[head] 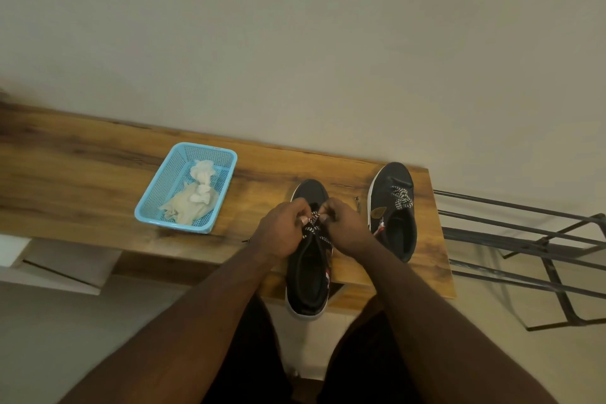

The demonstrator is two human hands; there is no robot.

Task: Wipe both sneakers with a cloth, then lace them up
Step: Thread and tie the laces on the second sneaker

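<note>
While the wooden table (82, 180) carries both shoes toe-to-wall, the near sneaker (308, 282) runs lengthwise away from the person, its heel overhanging the front edge. Both hands meet over its eyelets, equally close: left hand (282, 229) and right hand (344, 226) each pinch the speckled lace (313, 228). Further lacing probably proceeds heelward, toward the body.
</note>
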